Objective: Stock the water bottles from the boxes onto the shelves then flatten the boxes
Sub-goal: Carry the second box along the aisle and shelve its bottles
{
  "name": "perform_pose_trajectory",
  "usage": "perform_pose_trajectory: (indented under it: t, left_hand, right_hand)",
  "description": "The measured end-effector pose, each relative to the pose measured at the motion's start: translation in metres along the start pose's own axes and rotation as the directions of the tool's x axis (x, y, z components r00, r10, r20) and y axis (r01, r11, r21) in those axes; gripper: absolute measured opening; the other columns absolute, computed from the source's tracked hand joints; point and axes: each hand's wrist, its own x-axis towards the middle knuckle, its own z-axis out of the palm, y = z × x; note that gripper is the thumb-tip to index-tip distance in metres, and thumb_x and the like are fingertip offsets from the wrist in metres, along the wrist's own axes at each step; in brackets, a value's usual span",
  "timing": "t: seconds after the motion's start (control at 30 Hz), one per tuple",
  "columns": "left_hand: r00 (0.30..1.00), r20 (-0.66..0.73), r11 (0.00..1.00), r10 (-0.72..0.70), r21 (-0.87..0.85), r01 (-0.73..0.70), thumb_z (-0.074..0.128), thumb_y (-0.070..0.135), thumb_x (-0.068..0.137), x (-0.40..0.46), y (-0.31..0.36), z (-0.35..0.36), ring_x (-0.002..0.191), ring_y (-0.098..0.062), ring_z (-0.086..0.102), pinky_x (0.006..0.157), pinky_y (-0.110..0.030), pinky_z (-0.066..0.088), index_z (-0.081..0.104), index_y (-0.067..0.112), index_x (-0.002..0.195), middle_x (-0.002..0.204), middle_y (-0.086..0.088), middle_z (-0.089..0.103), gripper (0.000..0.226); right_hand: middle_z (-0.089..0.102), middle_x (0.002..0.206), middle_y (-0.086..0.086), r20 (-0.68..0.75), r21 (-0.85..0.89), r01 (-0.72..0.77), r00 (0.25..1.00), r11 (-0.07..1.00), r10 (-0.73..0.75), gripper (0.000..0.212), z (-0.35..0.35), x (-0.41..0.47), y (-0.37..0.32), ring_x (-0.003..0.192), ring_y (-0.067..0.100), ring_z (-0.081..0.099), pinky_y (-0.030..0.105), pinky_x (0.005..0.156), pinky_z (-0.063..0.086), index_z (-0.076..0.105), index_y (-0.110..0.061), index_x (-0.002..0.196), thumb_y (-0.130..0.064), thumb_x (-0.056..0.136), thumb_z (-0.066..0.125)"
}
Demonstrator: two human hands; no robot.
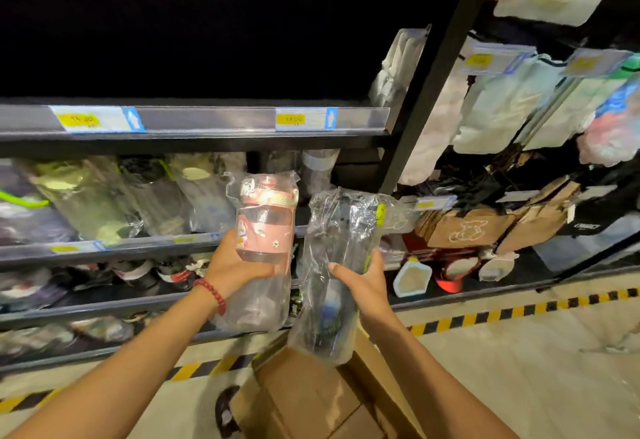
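Stocking step, mid-carry: two bagged bottles up off the cardboard box (311,400), not yet on the shelf (114,248). Left hand (230,265) wrapped round pink bottle (265,220); right hand (363,277) wrapped round clear bottle (341,231) with green strap. Next, probably: reach forward, stand both upright in shelf gap just ahead, without toppling neighbours.

Two bare forearms reach forward and upward from the bottom edge, side by side. The left hand (232,265), with a red beaded bracelet (212,295) on its wrist, curls its fingers around a wrapped pink bottle (265,227) from the left. The right hand (363,281) grips a wrapped clear bottle (337,265) from the right, thumb across its front.
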Motion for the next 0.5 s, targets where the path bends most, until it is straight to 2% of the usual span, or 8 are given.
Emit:
perform_pose_trajectory:
  t: [0.07,0.1,0.13,0.2,0.27,0.37,0.5]
  left_hand:
    - [0.999,0.031,1.000,0.011,0.020,-0.011,0.086,0.014,0.043,0.015,-0.002,-0.003,0.076,0.008,0.062,0.063,-0.008,0.046,0.054,0.022,0.098,0.086,0.013,0.068,0.064]
    - [0.999,0.043,1.000,0.010,0.019,-0.010,0.087,0.008,0.050,0.022,-0.002,-0.003,0.079,0.007,0.063,0.067,-0.009,0.047,0.055,0.020,0.102,0.091,0.010,0.068,0.062]
    - [0.999,0.048,1.000,0.000,0.023,-0.001,0.088,0.011,0.050,0.031,-0.005,-0.004,0.087,0.003,0.063,0.075,-0.015,0.051,0.054,0.017,0.109,0.100,0.005,0.067,0.068]
    - [0.998,0.056,1.000,-0.025,0.018,0.024,0.089,0.029,0.037,0.046,-0.004,-0.005,0.100,-0.013,0.063,0.088,-0.031,0.052,0.050,0.012,0.119,0.109,-0.003,0.065,0.092]
    - [0.997,0.071,0.999,-0.036,0.013,0.035,0.089,0.038,0.028,0.060,-0.006,-0.006,0.104,-0.019,0.062,0.091,-0.036,0.051,0.049,0.011,0.121,0.111,-0.005,0.064,0.105]
    - [0.998,0.042,0.997,-0.048,-0.066,0.050,0.087,0.032,0.028,0.080,-0.006,-0.003,0.105,-0.016,0.060,0.092,-0.034,0.049,0.044,0.012,0.125,0.114,-0.004,0.062,0.108]
    - [0.999,0.048,0.983,-0.025,-0.181,0.033,0.084,0.025,0.026,0.100,-0.003,0.007,0.097,-0.010,0.063,0.083,-0.026,0.051,0.048,0.017,0.118,0.109,-0.002,0.065,0.099]
  right_hand:
    - [0.046,0.099,-0.026,0.005,-0.037,0.017,1.000,0.999,-0.017,0.057,0.009,0.013,-0.009,0.077,-0.013,0.046,0.008,0.061,0.041,0.031,-0.032,0.115,-0.012,0.081,0.073]
    - [0.042,0.096,-0.028,0.007,-0.031,0.022,1.000,0.999,-0.022,0.059,0.013,0.021,-0.011,0.077,-0.013,0.044,0.009,0.065,0.040,0.029,-0.033,0.116,-0.013,0.081,0.073]
    - [0.041,0.095,-0.028,0.004,-0.026,0.029,1.000,0.999,-0.029,0.060,0.015,0.027,-0.014,0.077,-0.013,0.043,0.010,0.066,0.039,0.027,-0.034,0.116,-0.015,0.081,0.073]
    - [0.047,0.101,-0.023,-0.010,-0.030,0.043,0.999,0.999,-0.044,0.063,0.019,0.039,-0.019,0.080,-0.012,0.046,0.008,0.062,0.041,0.029,-0.034,0.120,-0.016,0.080,0.074]
    - [0.050,0.104,-0.022,-0.010,-0.067,0.063,0.998,0.996,-0.064,0.064,0.025,0.054,-0.028,0.083,-0.012,0.049,0.005,0.060,0.042,0.031,-0.032,0.122,-0.016,0.079,0.076]
    - [0.053,0.100,-0.018,-0.022,-0.084,0.078,0.997,0.993,-0.080,0.060,0.030,0.076,-0.034,0.089,-0.005,0.056,0.007,0.063,0.043,0.038,-0.027,0.118,-0.016,0.076,0.078]
    - [0.052,0.095,-0.018,-0.052,-0.110,0.101,0.993,0.989,-0.107,0.051,0.034,0.097,-0.042,0.091,0.002,0.058,0.004,0.059,0.043,0.042,-0.021,0.112,-0.015,0.076,0.078]
